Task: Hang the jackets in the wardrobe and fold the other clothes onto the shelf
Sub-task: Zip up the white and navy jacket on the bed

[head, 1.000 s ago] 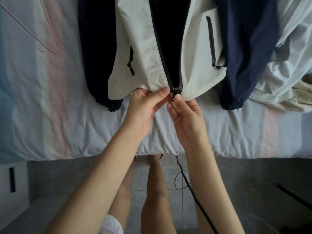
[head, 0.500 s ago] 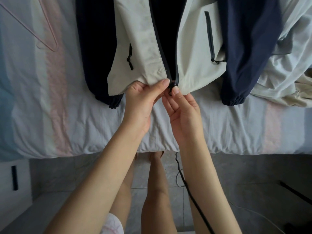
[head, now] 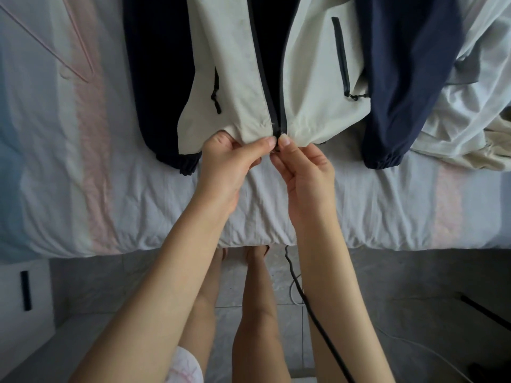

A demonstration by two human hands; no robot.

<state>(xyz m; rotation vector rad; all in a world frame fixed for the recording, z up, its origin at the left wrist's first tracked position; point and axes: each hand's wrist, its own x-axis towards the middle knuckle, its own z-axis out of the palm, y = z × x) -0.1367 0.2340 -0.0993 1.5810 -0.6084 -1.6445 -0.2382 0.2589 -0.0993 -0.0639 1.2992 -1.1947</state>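
A cream jacket (head: 312,78) with navy sleeves lies front-up on the bed, its hem toward me and its dark zipper partly open above. My left hand (head: 229,164) pinches the hem of the left front panel beside the zipper's bottom end. My right hand (head: 301,167) pinches the zipper's bottom end (head: 278,134) on the right panel, thumb tip on it. Both thumbs almost touch. A pale pink hanger (head: 66,48) lies on the bed at the upper left.
The bed (head: 138,205) has a white, pink and blue striped sheet. More pale clothes (head: 470,125) are heaped at the right. A black cable (head: 312,313) hangs down past my legs over the grey tiled floor. White furniture (head: 25,299) stands at the lower left.
The two front panels have been brought together at the hem. My hands moved slightly up the bed with it, and both thumbs now meet at the zipper's bottom end.
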